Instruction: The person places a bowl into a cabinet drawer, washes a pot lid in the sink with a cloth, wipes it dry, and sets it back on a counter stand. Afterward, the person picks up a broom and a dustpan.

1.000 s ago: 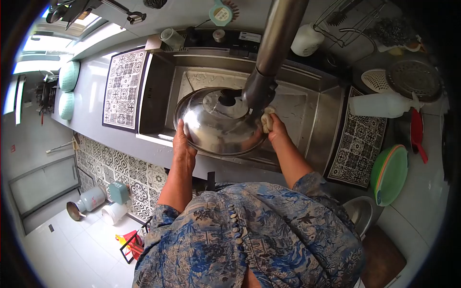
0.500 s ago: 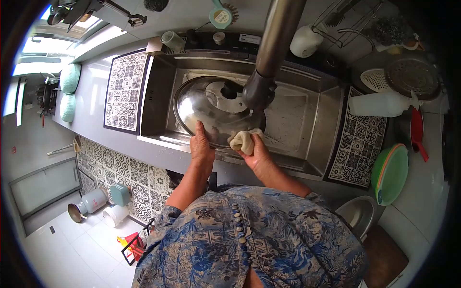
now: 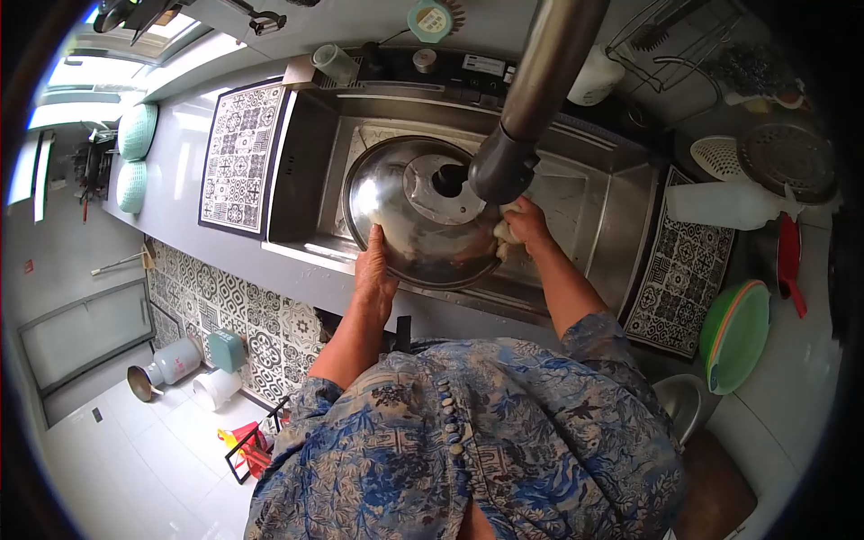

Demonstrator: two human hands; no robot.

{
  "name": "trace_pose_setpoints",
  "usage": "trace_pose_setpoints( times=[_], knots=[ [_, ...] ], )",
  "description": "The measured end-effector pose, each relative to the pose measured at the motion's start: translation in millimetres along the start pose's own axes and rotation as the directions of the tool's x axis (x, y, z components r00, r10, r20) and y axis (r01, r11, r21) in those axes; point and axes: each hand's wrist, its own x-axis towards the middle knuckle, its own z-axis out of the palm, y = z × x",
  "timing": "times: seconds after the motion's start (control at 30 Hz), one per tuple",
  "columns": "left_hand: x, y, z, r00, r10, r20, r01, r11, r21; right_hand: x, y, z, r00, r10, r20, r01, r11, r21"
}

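A round metal lid with a black knob is held over the steel sink. My left hand grips its lower left rim, thumb on top and fingers hidden beneath. At the lid's right edge, my right hand is closed on a beige cloth that touches the rim. The thick faucet pipe comes down from above, its dark head overlapping the lid's upper right part.
Patterned mats lie left and right of the sink. On the right counter are a spray bottle, a red-handled item and green basins. A clear cup stands behind the sink.
Since half a second ago, my right hand has moved with the cloth from the lid's near edge up to its right edge. My left hand still holds the rim. The view has shifted slightly.
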Motion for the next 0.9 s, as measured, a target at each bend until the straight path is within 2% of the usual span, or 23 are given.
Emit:
trace_pose_setpoints(
  times=[0.03,0.07,0.1,0.17,0.23,0.27,0.3,0.33,0.37,0.4,0.47,0.53,0.6,0.67,0.73,0.77,0.8,0.83,0.87,0.9],
  knots=[
    [4,-3,-3,1.0,0.031,0.003,-0.031,1.0,0.005,-6,-10,1,1.0,0.004,0.003,-0.004,1.0,-0.001],
    [-2,-2,3,1.0,0.028,0.003,-0.028,1.0,0.005,-12,-20,3,0.977,-0.207,0.04,0.211,0.97,-0.124],
    [-8,-2,11,0.999,0.042,0.026,-0.042,0.999,0.01,-19,-31,6,0.909,-0.403,0.102,0.416,0.878,-0.237],
    [-10,-4,17,0.997,0.053,0.052,-0.054,0.999,0.008,-45,-50,22,0.843,-0.516,0.153,0.536,0.83,-0.153],
    [-1,-6,17,0.999,0.044,0.024,-0.045,0.998,0.053,-84,-98,39,0.755,-0.647,0.105,0.644,0.702,-0.306],
    [3,-9,17,0.999,0.045,0.027,-0.047,0.998,0.052,-93,-102,50,0.678,-0.72,0.151,0.731,0.638,-0.24],
    [6,-13,17,0.999,0.008,0.05,-0.01,0.999,0.039,-104,-102,63,0.601,-0.772,0.21,0.788,0.526,-0.321],
    [6,-15,20,0.997,-0.028,0.072,0.026,0.999,0.028,-111,-106,70,0.598,-0.773,0.211,0.79,0.524,-0.318],
    [3,-19,21,0.994,0.04,0.1,-0.045,0.998,0.054,-118,-111,75,0.576,-0.777,0.254,0.804,0.483,-0.346],
    [1,-19,19,0.995,0.038,0.097,-0.044,0.997,0.06,-123,-116,76,0.557,-0.776,0.295,0.816,0.444,-0.372],
    [-6,-15,26,0.997,0.02,-0.077,-0.015,0.997,0.07,-117,-117,64,0.582,-0.766,0.273,0.791,0.456,-0.407],
    [0,-18,19,0.998,-0.011,-0.066,0.013,0.999,0.029,-101,-97,51,0.674,-0.723,0.15,0.704,0.568,-0.426],
    [6,-21,11,0.998,0.003,0.065,0.0,0.999,-0.051,-74,-63,31,0.736,-0.675,0.059,0.616,0.63,-0.473],
    [2,-16,16,0.999,-0.017,0.033,0.018,0.999,-0.035,-59,-44,8,0.822,-0.569,0.001,0.5,0.722,-0.478],
    [-1,-15,16,0.999,-0.039,-0.005,0.039,0.999,-0.019,-39,-24,-7,0.946,-0.311,-0.093,0.224,0.832,-0.507],
    [-1,-14,16,0.999,-0.034,0.022,0.034,0.999,-0.012,-23,-12,-13,0.945,-0.315,-0.091,0.228,0.83,-0.509],
    [-1,-14,16,0.998,-0.028,0.048,0.028,1.0,-0.005,-5,1,-17,0.986,-0.102,-0.129,0.059,0.951,-0.305],
    [1,-14,14,0.999,-0.028,0.046,0.029,1.0,-0.006,3,0,-20,0.986,0.122,-0.117,-0.132,0.988,-0.083],
    [4,-12,11,0.997,-0.067,0.049,0.067,0.998,-0.001,10,-1,-20,0.985,0.125,-0.117,-0.135,0.988,-0.081],
    [8,-10,7,0.993,-0.104,0.054,0.103,0.995,0.007,17,-1,-17,0.975,0.124,-0.183,-0.152,0.978,-0.147]
  ],
)
